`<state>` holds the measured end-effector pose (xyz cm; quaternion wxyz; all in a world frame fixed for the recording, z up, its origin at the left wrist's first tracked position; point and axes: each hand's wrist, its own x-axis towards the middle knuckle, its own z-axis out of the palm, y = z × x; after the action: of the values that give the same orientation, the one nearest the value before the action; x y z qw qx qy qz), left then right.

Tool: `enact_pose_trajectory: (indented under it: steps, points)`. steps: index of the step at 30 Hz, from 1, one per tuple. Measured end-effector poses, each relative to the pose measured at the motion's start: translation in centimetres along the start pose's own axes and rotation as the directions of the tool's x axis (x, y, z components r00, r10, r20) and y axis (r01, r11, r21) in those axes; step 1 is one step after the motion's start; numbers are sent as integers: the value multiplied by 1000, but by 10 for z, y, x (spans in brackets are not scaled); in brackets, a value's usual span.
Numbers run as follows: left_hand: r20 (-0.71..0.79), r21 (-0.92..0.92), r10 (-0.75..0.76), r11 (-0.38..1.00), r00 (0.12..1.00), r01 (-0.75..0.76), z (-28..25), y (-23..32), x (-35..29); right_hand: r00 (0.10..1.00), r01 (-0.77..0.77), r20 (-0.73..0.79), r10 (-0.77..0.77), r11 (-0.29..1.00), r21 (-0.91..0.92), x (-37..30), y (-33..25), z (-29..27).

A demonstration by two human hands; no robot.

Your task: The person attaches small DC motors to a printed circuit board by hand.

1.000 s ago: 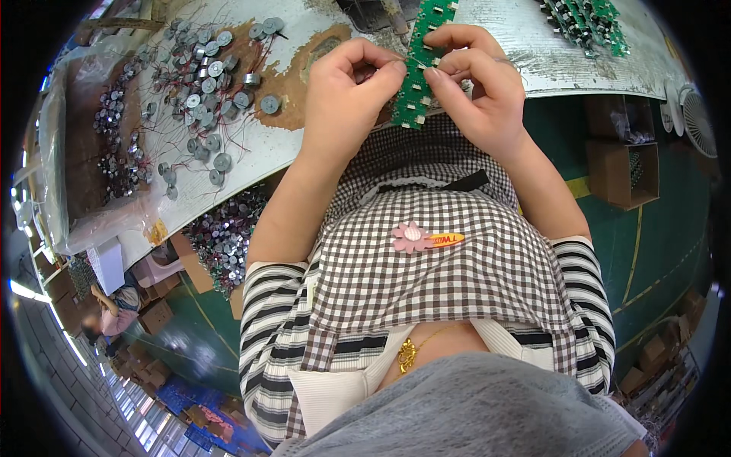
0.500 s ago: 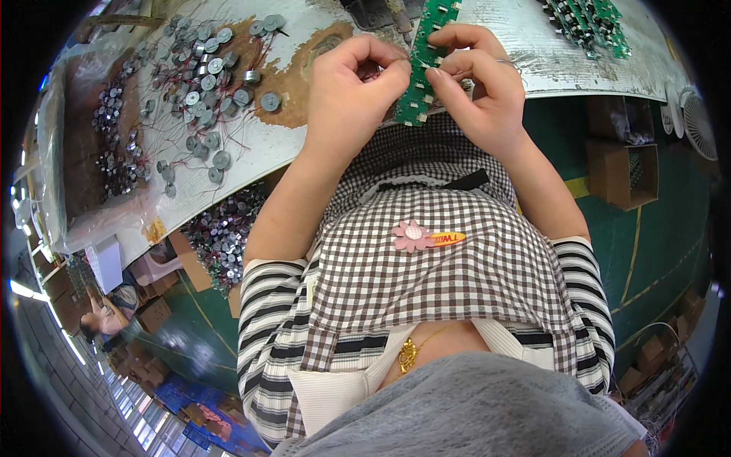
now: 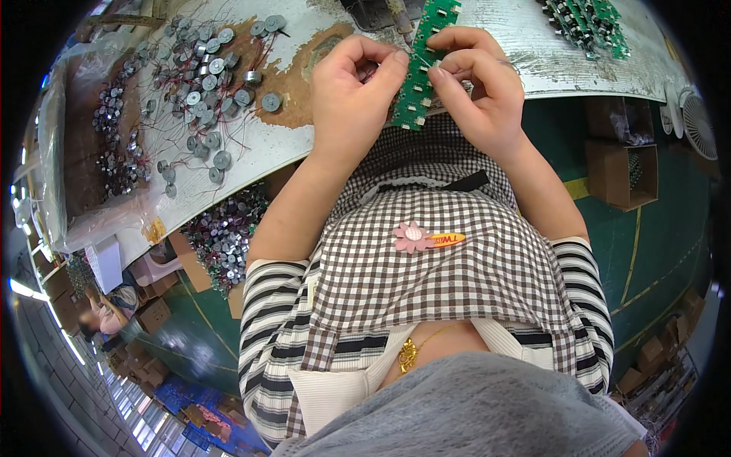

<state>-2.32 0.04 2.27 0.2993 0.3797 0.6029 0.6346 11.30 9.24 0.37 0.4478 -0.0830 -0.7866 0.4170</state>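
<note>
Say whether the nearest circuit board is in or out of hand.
In: the right hand holds the circuit board by its edge; grip of the left hand unclear.

Bright light covers the table (image 3: pixel 533 65) (a lamp (image 3: pixel 27 292) glares far left) while edges bend toward black.

Circuit strip (image 3: pixel 410 110), green with white connectors (image 3: pixel 426 101); apron (image 3: pixel 426 282), brown-and-white checked; sleeves (image 3: pixel 583 293), black-and-white striped; counter (image 3: pixel 259 148), white, patched brown; floor (image 3: pixel 550 137), green.

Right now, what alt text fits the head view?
A person's right hand holds a green circuit board, the left hand pinched at its left edge, at a worn white table. Round metal parts with wires lie left; more green boards, right.
</note>
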Motion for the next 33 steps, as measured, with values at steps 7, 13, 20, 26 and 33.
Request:
enact_pose_trajectory:
  steps: [7,13,20,26,33]
  points:
    - [-33,-21,41,999,999,-41,2,0,7,999,34,-6,-35,992,-118,8,2,-1]
    - [-45,92,-44,995,998,49,0,2,1,997,-72,-6,72,996,-57,-4,3,1]
    - [155,117,-74,992,985,56,-8,4,0,981,-35,-187,47,997,70,-3,11,0]
    - [56,695,563,571,824,-438,-79,13,41,960,-166,-182,212,957,238,-7,12,1]
    - [196,971,389,54,900,-234,-99,14,62,961,-185,-151,230,947,264,-6,12,7]
